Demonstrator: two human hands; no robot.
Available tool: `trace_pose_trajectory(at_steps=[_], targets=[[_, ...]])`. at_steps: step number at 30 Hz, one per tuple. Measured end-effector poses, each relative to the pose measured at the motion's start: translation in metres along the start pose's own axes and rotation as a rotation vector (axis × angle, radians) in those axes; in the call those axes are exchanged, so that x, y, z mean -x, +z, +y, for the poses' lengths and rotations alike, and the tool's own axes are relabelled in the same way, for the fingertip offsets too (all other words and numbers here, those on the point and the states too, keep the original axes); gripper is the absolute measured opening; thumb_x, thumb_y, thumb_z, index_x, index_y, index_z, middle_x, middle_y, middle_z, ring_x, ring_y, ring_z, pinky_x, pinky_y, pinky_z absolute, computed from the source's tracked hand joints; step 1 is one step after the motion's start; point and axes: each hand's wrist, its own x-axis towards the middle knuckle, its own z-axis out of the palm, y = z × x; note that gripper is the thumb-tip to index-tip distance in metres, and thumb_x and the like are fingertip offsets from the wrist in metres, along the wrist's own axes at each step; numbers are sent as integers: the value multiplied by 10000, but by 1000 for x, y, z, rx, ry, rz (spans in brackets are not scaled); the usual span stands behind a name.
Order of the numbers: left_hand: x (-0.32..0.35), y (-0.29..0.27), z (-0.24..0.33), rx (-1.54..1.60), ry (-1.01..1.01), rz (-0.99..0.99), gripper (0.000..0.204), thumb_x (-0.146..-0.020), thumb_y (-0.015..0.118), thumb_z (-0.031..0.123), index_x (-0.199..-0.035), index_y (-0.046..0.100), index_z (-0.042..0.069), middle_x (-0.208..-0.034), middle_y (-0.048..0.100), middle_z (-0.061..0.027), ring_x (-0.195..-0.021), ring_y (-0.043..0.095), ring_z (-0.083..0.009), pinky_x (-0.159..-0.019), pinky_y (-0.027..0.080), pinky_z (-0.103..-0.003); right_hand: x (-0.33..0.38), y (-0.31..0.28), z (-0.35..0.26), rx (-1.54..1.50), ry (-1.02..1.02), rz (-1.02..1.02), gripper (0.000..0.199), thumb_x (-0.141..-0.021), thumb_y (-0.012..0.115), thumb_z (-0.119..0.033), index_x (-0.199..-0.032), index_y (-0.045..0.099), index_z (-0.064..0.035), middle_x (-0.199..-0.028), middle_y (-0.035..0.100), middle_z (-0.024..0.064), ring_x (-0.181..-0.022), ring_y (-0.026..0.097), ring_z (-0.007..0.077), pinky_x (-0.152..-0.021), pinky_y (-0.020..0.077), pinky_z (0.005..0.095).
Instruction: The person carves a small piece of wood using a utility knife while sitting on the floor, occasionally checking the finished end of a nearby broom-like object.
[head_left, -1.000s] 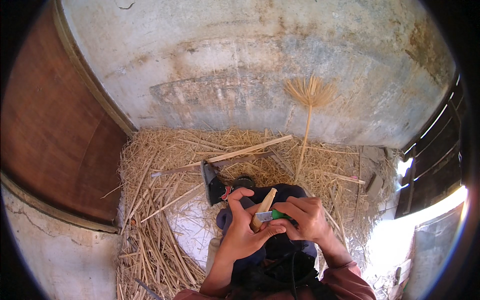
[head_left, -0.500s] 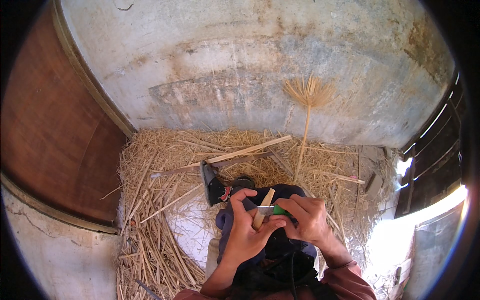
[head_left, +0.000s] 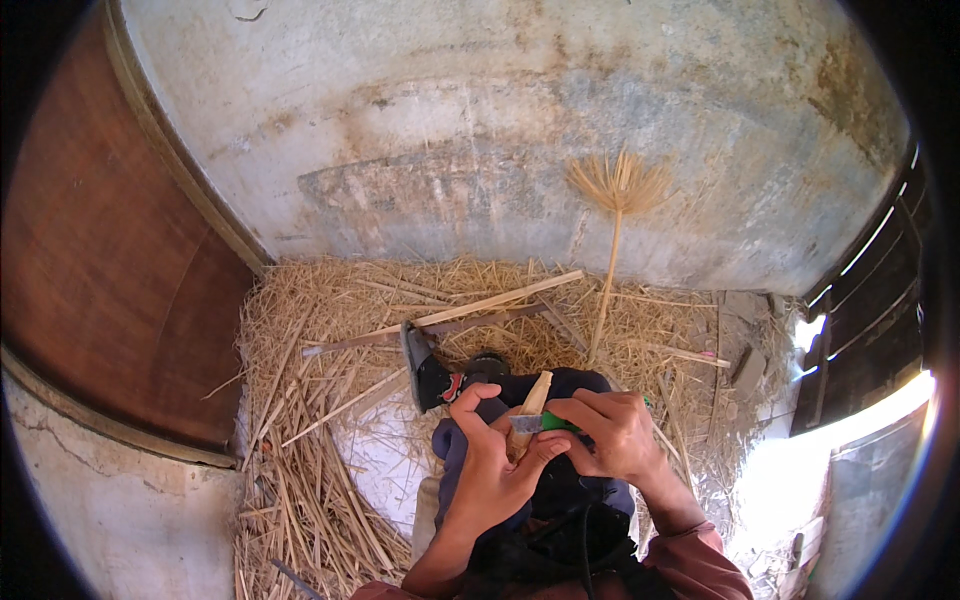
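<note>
Between both hands, above lap: left hand [head_left: 490,470] clenched around pale wooden stick [head_left: 534,398], stick tip pointing up and away. Right hand [head_left: 612,432] grasps green-handled knife [head_left: 540,423], blade touching stick just beside left thumb. Straw [head_left: 320,400] lies beyond grip, dried stalk [head_left: 616,215] leaning on wall.

Left hand [head_left: 492,470] at 6 o'clock grips a short wood piece [head_left: 531,408] w/ curled fingers [head_left: 472,400]; right hand [head_left: 612,432] just beside at 5, holding a green-handled knife [head_left: 540,423], blade on the wood. Straw pile [head_left: 330,400] spreads 7 to 3. Dried stalk w/ fanned head [head_left: 618,190] leans on wall at 12.
</note>
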Motion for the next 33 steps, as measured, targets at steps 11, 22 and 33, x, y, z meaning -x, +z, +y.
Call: trace_pose_trajectory(at_steps=[11, 22, 33], targets=[[0, -4, 2, 22, -57, -72, 719, -1009, 764, 7, -1423, 183, 101, -1066, 730, -198, -978, 768, -196, -838, 597, -283, 0, 2, -8, 36, -7, 96, 370, -750, 839, -162, -1101, 753, -86, -760, 626, 39, -597, 679, 255, -524, 526, 383], [-2, 4, 13, -160, -196, 3, 615, -1009, 814, 128, -1370, 320, 66, -973, 747, -100, -828, 663, -72, -702, 493, -204, 1, 3, -11, 26, 100, 167, 302, -804, 852, -119, -1067, 743, -18, -747, 657, 91, -577, 668, 278, -514, 506, 365], [-10, -7, 0, 49, -132, -18, 579, -1018, 799, 131, -1344, 325, 71, -897, 702, -66, -791, 604, -63, -677, 451, -217, -9, 2, -2, -836, 539, 62, 339, -962, 847, -232, -1200, 751, -11, -901, 748, 47, -840, 652, 85, -739, 521, 291]])
